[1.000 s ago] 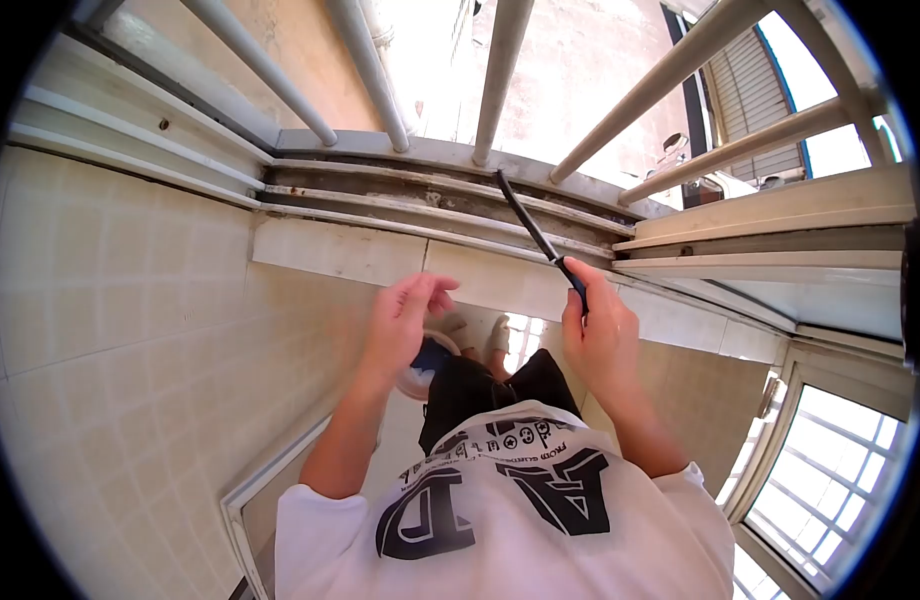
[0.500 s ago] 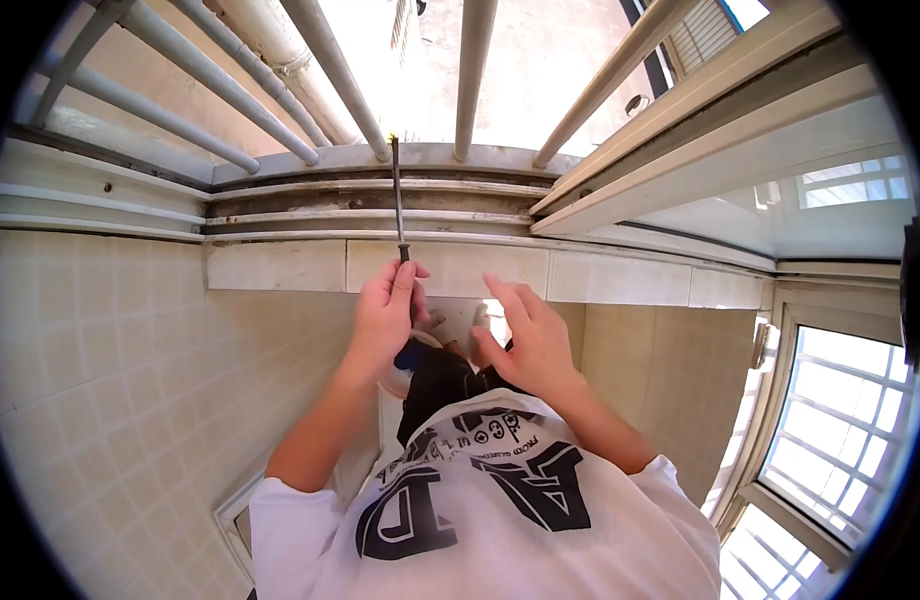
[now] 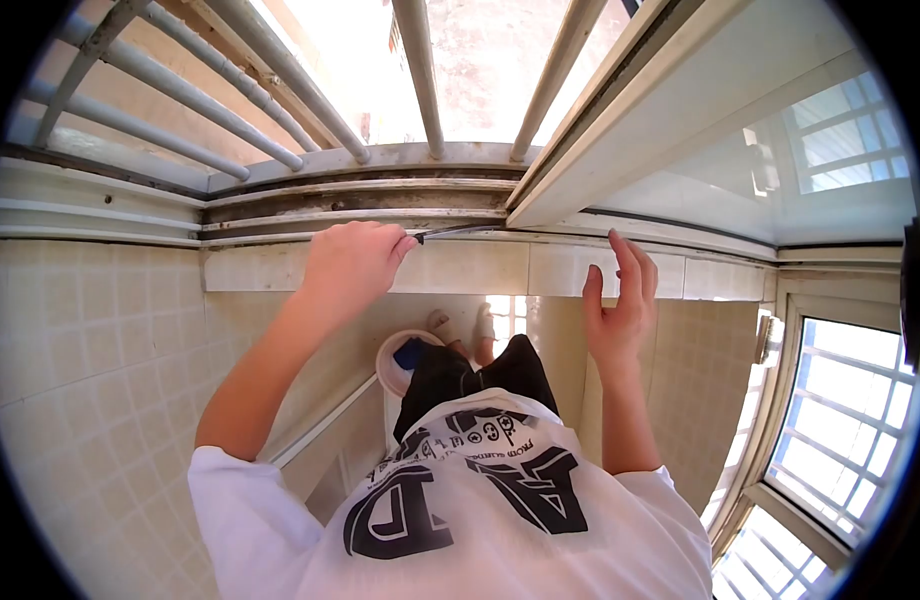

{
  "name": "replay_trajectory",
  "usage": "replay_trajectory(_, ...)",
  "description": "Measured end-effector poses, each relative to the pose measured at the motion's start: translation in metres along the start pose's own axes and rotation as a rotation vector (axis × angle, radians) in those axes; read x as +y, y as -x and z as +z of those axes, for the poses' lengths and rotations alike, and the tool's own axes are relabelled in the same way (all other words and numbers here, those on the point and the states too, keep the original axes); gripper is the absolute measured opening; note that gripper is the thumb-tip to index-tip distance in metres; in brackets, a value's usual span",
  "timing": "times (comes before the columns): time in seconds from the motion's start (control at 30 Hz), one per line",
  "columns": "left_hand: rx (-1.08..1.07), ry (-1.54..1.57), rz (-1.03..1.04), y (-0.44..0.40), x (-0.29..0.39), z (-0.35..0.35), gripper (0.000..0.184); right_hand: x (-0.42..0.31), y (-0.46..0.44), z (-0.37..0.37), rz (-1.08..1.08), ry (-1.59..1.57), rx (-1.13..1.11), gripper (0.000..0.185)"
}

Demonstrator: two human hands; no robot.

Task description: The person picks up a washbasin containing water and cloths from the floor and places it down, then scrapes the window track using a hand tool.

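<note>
My left hand (image 3: 355, 262) is closed around the dark handle of a thin tool (image 3: 458, 231) above the tiled sill. The tool's shaft points right along the window track (image 3: 350, 217), and its far end lies by the lower corner of the sliding window frame (image 3: 600, 140). Over the sill's right part, my right hand (image 3: 623, 305) is raised with its fingers apart and nothing in it. Brown dirt marks the track's grooves.
Metal bars (image 3: 420, 80) stand outside the window. Below the sill, a round basin (image 3: 392, 362) with blue cloth sits on the floor beside my feet. Tiled wall (image 3: 90, 340) is at left, and another barred window (image 3: 840, 410) at lower right.
The tool passed from my right hand to my left, then swung from pointing outward to lying rightward along the track. My right hand moved off to the right.
</note>
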State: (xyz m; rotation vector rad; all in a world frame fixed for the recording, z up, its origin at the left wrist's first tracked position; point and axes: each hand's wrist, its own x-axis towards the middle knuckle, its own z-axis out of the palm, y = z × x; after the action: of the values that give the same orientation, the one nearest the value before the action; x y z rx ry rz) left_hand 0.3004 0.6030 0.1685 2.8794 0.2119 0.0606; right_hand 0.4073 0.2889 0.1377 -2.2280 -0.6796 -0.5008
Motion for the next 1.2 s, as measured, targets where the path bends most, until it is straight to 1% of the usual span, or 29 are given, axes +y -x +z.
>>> replay_trajectory(0.07,-0.051,-0.126,-0.025,-0.017,0.004,0.002,0.033,-0.010,-0.010,0.006,-0.033,-0.033,0.027,0.052)
replay_trajectory(0.17,-0.101,-0.120,-0.052,-0.024,-0.002,-0.001,0.031,-0.025,-0.029,0.014,0.058,-0.133,0.003,0.042)
replay_trajectory(0.2,-0.113,-0.160,-0.058,-0.023,-0.005,-0.003,0.031,-0.028,-0.035,0.015,0.053,-0.126,0.001,0.037)
replay_trajectory(0.27,-0.138,-0.245,-0.073,-0.018,-0.018,-0.011,0.032,-0.034,-0.048,0.017,0.044,-0.118,-0.001,0.027)
replay_trajectory(0.33,-0.146,-0.270,-0.125,-0.006,-0.047,-0.031,0.031,-0.038,-0.057,0.015,0.055,-0.121,0.000,0.020)
replay_trajectory(0.47,-0.215,-0.353,-0.237,0.016,-0.079,-0.069,0.034,-0.042,-0.065,0.010,0.045,-0.087,-0.013,0.015)
replay_trajectory(0.57,-0.161,-0.209,-0.156,0.013,-0.061,-0.046,0.034,-0.041,-0.068,0.008,0.016,-0.067,-0.039,0.012)
replay_trajectory(0.63,-0.053,-0.071,-0.031,-0.001,-0.040,-0.004,0.035,-0.040,-0.069,0.008,0.009,-0.051,-0.046,0.011)
replay_trajectory(0.7,-0.073,-0.010,0.011,-0.018,-0.013,0.027,0.032,-0.041,-0.070,0.008,0.013,-0.070,-0.026,0.011)
replay_trajectory(0.8,-0.142,-0.037,-0.056,-0.024,-0.013,0.023,0.033,-0.046,-0.073,0.006,0.017,-0.094,-0.020,0.010)
replay_trajectory(0.87,-0.111,-0.075,-0.104,-0.009,-0.047,0.000,0.033,-0.046,-0.074,0.004,0.012,-0.091,-0.038,0.010)
replay_trajectory(0.93,-0.226,-0.157,-0.248,0.007,-0.076,-0.039,0.033,-0.043,-0.076,0.004,-0.002,-0.073,-0.067,0.009)
replay_trajectory(1.0,-0.249,-0.250,-0.317,0.025,-0.106,-0.054,0.034,-0.043,-0.077,0.003,-0.007,-0.070,-0.084,0.008)
replay_trajectory(1.1,-0.198,-0.221,-0.265,0.024,-0.098,-0.057,0.034,-0.044,-0.077,0.003,-0.002,-0.069,-0.093,0.007)
replay_trajectory(1.13,-0.225,-0.202,-0.211,0.014,-0.087,-0.051,0.036,-0.045,-0.076,0.003,0.004,-0.068,-0.091,0.006)
replay_trajectory(1.2,-0.098,-0.074,-0.049,-0.001,-0.062,-0.014,0.034,-0.044,-0.076,0.004,-0.013,-0.084,-0.082,0.006)
